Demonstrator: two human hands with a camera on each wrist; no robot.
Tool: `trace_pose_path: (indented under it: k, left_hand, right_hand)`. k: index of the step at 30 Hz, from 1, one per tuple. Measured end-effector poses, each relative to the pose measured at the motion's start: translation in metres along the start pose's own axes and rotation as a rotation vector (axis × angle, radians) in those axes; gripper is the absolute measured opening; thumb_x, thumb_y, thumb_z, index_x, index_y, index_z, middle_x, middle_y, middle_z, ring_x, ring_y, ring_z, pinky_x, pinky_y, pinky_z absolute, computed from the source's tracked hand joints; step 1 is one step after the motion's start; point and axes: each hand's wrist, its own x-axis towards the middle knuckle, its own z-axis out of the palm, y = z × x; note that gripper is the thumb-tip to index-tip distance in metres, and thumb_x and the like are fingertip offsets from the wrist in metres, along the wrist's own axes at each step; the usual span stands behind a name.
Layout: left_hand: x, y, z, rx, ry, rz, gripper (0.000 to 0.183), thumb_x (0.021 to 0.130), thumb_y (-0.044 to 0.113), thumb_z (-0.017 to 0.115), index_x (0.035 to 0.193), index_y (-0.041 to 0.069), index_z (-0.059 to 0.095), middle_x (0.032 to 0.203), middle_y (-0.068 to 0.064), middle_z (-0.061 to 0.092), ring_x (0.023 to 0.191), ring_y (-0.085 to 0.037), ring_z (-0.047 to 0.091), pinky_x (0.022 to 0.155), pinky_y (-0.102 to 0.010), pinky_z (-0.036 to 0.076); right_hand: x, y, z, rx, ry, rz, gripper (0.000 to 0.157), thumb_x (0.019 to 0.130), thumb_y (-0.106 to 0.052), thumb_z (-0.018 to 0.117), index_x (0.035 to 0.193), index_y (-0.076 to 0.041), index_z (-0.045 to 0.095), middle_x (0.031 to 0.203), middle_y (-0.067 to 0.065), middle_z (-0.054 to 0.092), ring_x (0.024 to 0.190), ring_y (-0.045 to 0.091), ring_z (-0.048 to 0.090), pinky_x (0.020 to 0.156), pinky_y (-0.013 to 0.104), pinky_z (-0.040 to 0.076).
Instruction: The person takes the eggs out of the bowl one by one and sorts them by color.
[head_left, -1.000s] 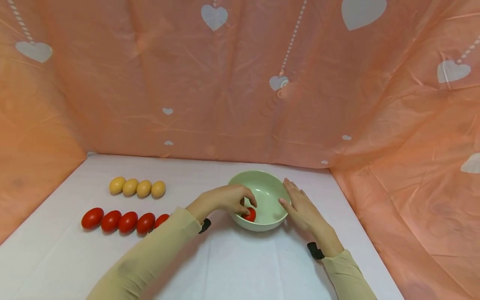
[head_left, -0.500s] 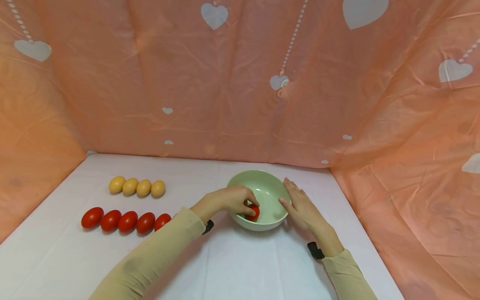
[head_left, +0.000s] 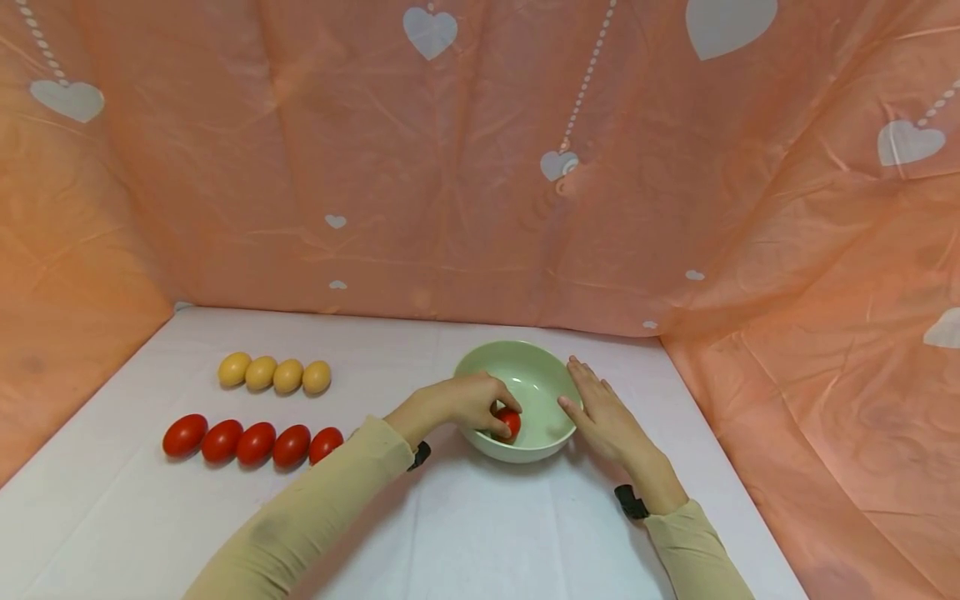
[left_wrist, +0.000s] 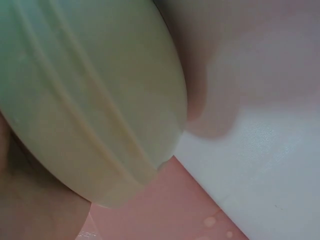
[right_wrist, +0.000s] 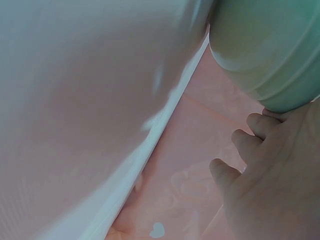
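In the head view, my left hand (head_left: 472, 402) reaches over the near-left rim of a pale green bowl (head_left: 542, 400). Its thumb and fingers pinch a glossy red egg (head_left: 510, 422) low inside the bowl. My right hand (head_left: 603, 414) lies with straight fingers against the bowl's right side, thumb at the rim. In the left wrist view, the outside of the bowl (left_wrist: 115, 95) fills much of the picture, and the egg is hidden. The right wrist view has the fingers of my right hand (right_wrist: 275, 170) beside the outer wall of the bowl (right_wrist: 270, 50).
Several red eggs (head_left: 257, 444) form a row at the left of the white table (head_left: 480, 533); my left sleeve partly covers its right end. Behind them stands a row of several yellow eggs (head_left: 288, 377). An orange cloth (head_left: 450, 208) with hearts encloses the back and sides.
My left hand has shifted slightly right inside the bowl, its fingers closing on the red egg, which moved a little right with it. My right hand has stayed at the bowl's side.
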Motion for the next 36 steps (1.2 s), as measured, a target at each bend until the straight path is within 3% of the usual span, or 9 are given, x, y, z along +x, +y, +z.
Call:
trace_pose_path:
  k: [8, 16, 20, 27, 36]
  left_hand:
    - [0.000, 0.000, 0.001, -0.017, -0.002, -0.007, 0.035, 0.090, 0.021, 0.083, 0.122, 0.010, 0.077, 0.107, 0.001, 0.076, 0.095, -0.014, 0.067, 0.086, -0.025, 0.052]
    - [-0.004, 0.002, -0.001, -0.032, 0.031, -0.016, 0.036, 0.091, 0.020, 0.082, 0.124, 0.009, 0.075, 0.116, -0.003, 0.073, 0.098, -0.016, 0.066, 0.087, -0.027, 0.053]
    - [-0.008, 0.002, -0.002, -0.038, 0.070, 0.002, 0.038, 0.091, 0.020, 0.082, 0.126, 0.008, 0.074, 0.120, -0.006, 0.070, 0.103, -0.019, 0.067, 0.091, -0.027, 0.054]
    - [-0.014, 0.002, -0.001, -0.015, 0.179, 0.090, 0.038, 0.091, 0.021, 0.080, 0.127, 0.008, 0.073, 0.117, -0.005, 0.072, 0.100, -0.018, 0.067, 0.090, -0.028, 0.054]
    - [-0.030, 0.010, -0.004, -0.082, 0.291, 0.107, 0.042, 0.093, 0.022, 0.078, 0.132, 0.007, 0.070, 0.123, -0.003, 0.071, 0.105, -0.017, 0.066, 0.096, -0.033, 0.054]
  right_hand:
    - [0.000, -0.001, 0.000, 0.002, -0.010, 0.009, 0.071, 0.111, -0.042, 0.045, 0.162, 0.003, 0.025, 0.170, 0.017, 0.023, 0.156, 0.041, 0.022, 0.123, 0.063, 0.019]
    - [0.001, 0.000, 0.001, 0.008, -0.009, 0.004, 0.072, 0.111, -0.043, 0.045, 0.162, 0.003, 0.025, 0.171, 0.017, 0.023, 0.156, 0.041, 0.022, 0.123, 0.063, 0.018]
    - [0.001, 0.001, 0.001, 0.003, -0.008, 0.003, 0.071, 0.111, -0.042, 0.045, 0.162, 0.004, 0.025, 0.171, 0.017, 0.022, 0.156, 0.041, 0.022, 0.123, 0.063, 0.018]
    - [0.000, 0.001, 0.001, 0.005, 0.009, -0.005, 0.071, 0.110, -0.040, 0.048, 0.162, 0.004, 0.026, 0.169, 0.018, 0.025, 0.155, 0.042, 0.023, 0.123, 0.065, 0.019]
    - [0.000, 0.001, 0.001, -0.005, 0.009, -0.004, 0.070, 0.111, -0.040, 0.047, 0.162, 0.004, 0.026, 0.170, 0.018, 0.024, 0.155, 0.043, 0.023, 0.123, 0.065, 0.019]
